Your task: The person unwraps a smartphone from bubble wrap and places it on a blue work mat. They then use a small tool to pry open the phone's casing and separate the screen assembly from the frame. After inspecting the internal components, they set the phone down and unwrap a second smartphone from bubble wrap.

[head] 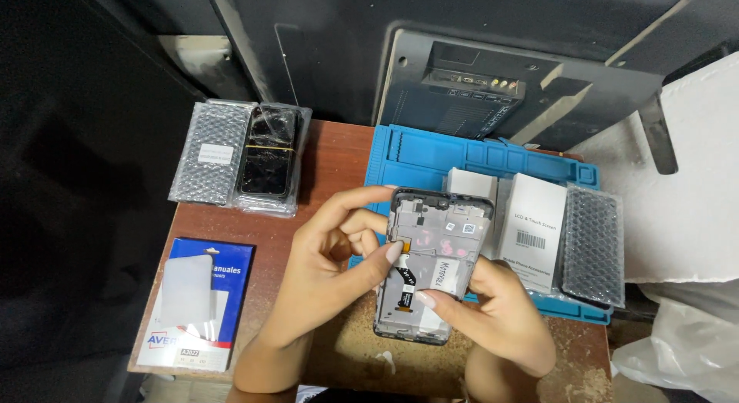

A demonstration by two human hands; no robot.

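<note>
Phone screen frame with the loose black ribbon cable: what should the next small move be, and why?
Probably press the ribbon cable's free end down with the right hand. The grey phone screen frame is held inner side up above the wooden table, the left hand steadies its edge, and the thin black flex ribbon cable lies loose with both fingertips on it.

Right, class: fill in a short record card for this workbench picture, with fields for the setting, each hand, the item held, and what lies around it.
Setting: worn brown wooden table with a blue silicone repair mat
Left hand: grips the left edge of the opened phone screen frame, thumb on its black flex cable
Right hand: supports the frame's lower right side
Left of table: two bubble-wrapped phone parts, blue and white label packet
On the mat: white cardboard boxes, bubble-wrap pouch
</note>
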